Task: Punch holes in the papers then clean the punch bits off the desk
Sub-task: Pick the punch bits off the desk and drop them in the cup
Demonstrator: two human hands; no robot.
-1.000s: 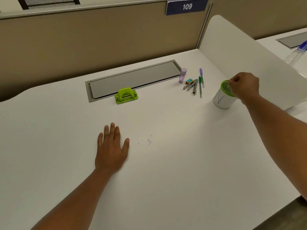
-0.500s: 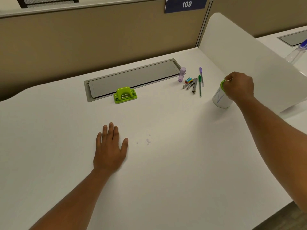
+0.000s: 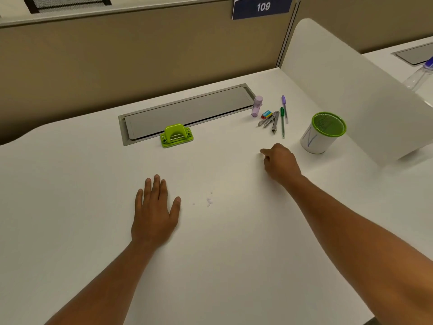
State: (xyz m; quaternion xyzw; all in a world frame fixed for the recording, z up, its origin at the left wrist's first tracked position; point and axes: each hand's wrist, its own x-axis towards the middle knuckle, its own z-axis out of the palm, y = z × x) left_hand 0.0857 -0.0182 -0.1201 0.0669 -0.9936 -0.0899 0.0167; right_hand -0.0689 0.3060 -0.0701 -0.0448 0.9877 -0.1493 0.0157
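A few small pale punch bits (image 3: 209, 201) lie on the white desk (image 3: 234, 266) between my hands. My left hand (image 3: 155, 208) rests flat on the desk, fingers spread, just left of the bits. My right hand (image 3: 278, 163) hovers to the upper right of them, fingers curled with the forefinger tip pinched toward the thumb; nothing visible in it. The green hole punch (image 3: 176, 135) sits at the near edge of the grey cable flap. A green mesh cup (image 3: 322, 132) wrapped in white paper stands at the right. No loose papers show.
A grey cable flap (image 3: 187, 111) is set into the desk at the back. A lilac tube (image 3: 257, 106), an eraser, metal clips and two pens (image 3: 283, 118) lie right of it. A white divider panel (image 3: 351, 90) bounds the right side; a beige partition stands behind.
My right hand left the rim of the green cup and moved left and toward me over the desk. The left hand stayed flat in place.
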